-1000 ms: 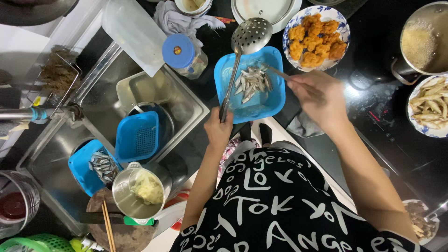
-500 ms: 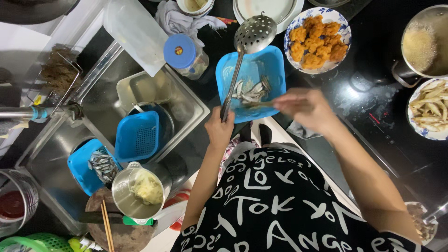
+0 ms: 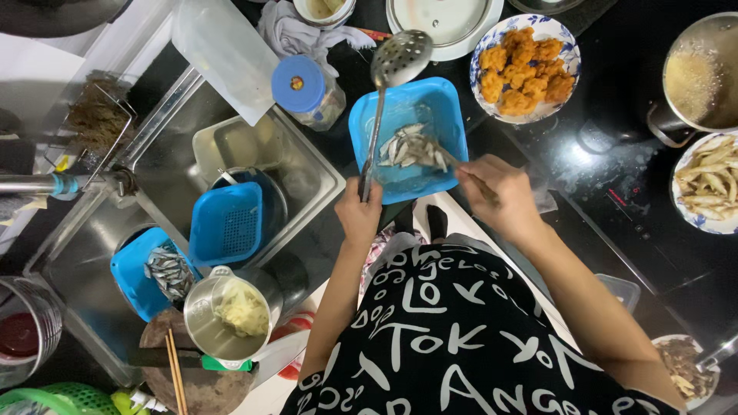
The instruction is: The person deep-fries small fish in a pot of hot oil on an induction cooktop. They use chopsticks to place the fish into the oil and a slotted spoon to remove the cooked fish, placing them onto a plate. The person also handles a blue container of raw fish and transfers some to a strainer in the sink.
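The left hand is clamped around the near end of a slotted metal skimmer and the near edge of a square blue plastic tray, fingers curled tight on both. The skimmer's perforated bowl pokes out beyond the tray's far edge. In the tray lies a small heap of raw little silver fish. The right hand hovers at the tray's near right corner, fingers pinched together on a thin stick, likely chopsticks, whose tip touches the fish. Far right of the tray stands a patterned bowl of golden fried pieces; farther right is a pot of bubbling oil. To the left, a sink holds a blue basket.
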